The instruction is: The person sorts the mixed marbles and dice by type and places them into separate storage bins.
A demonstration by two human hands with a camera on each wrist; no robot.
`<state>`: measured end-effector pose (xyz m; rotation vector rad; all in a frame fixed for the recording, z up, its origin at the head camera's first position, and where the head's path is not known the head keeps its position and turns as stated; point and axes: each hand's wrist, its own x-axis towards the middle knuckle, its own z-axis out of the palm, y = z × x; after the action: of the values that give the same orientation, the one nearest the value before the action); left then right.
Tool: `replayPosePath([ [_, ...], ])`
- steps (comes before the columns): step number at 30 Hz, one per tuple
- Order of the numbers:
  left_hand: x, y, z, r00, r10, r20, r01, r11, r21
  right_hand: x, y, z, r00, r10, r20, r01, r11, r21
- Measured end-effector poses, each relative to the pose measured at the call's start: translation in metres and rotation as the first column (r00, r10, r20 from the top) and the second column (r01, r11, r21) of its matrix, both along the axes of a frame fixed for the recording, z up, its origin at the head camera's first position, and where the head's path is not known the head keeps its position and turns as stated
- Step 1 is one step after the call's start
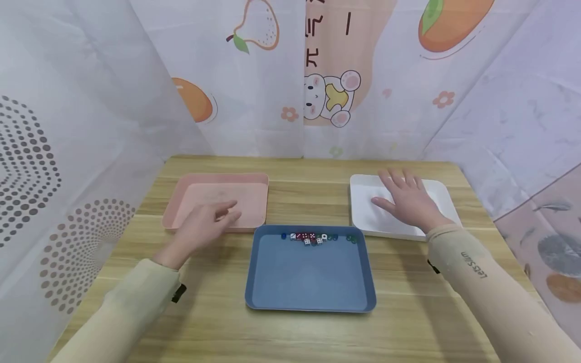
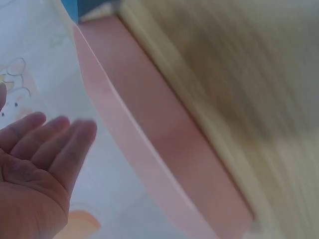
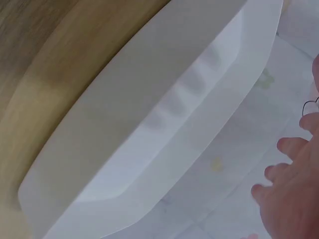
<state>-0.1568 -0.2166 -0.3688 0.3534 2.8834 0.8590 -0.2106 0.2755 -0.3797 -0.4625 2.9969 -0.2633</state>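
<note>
My left hand (image 1: 202, 227) hovers over the near left side of the pink tray (image 1: 260, 201), fingers loosely bent and holding nothing. In the left wrist view that hand (image 2: 40, 169) is apart from the tray's wall. Above the white tray (image 1: 363, 217), my right hand (image 1: 408, 199) is spread with its palm down. The right wrist view shows the fingers of this hand (image 3: 294, 184) clear of the tray, their shadows falling inside it. Small dice lie along the far edge of the blue tray (image 1: 310, 287): red dice (image 1: 298, 236), white dice (image 1: 307, 242), green dice (image 1: 351, 239) and a blue die (image 1: 284, 236).
All three trays stand on a wooden table (image 1: 308, 338), the blue one in the middle and nearer than the others. A printed curtain (image 1: 254, 101) hangs behind the table, and more sheets hang at both sides.
</note>
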Motion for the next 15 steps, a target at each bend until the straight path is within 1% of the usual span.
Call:
replayPosePath([
  [3,0.009,0.002,-0.001,0.999,0.013,0.038,-0.017,0.996,0.085,0.003,-0.009,0.004,0.998,0.059,0.004,-0.059,0.998,-0.028],
  [5,0.014,0.003,-0.002,0.996,0.015,0.09,-0.028,0.989,0.145,0.006,-0.014,0.005,0.994,0.105,-0.014,-0.106,0.994,-0.04],
  [7,0.018,0.003,-0.003,0.987,0.015,0.16,-0.047,0.979,0.198,0.009,-0.017,0.003,0.987,0.153,-0.052,-0.155,0.987,-0.036],
  [9,0.021,0.003,-0.005,0.971,0.016,0.239,-0.076,0.967,0.243,0.012,-0.021,0.002,0.973,0.206,-0.101,-0.21,0.977,-0.032],
  [10,0.023,0.003,-0.006,0.963,0.021,0.27,-0.091,0.964,0.251,0.013,-0.023,0.001,0.966,0.228,-0.123,-0.233,0.972,-0.031],
  [12,0.025,0.003,-0.01,0.949,0.04,0.312,-0.117,0.966,0.232,0.014,-0.026,-0.002,0.952,0.264,-0.153,-0.271,0.962,-0.028],
  [13,0.026,0.003,-0.013,0.944,0.048,0.325,-0.123,0.969,0.214,0.015,-0.028,-0.002,0.95,0.272,-0.154,-0.279,0.96,-0.024],
  [15,0.028,0.002,-0.019,0.931,0.055,0.362,-0.138,0.968,0.208,0.017,-0.031,-0.004,0.946,0.283,-0.157,-0.288,0.958,-0.009],
])
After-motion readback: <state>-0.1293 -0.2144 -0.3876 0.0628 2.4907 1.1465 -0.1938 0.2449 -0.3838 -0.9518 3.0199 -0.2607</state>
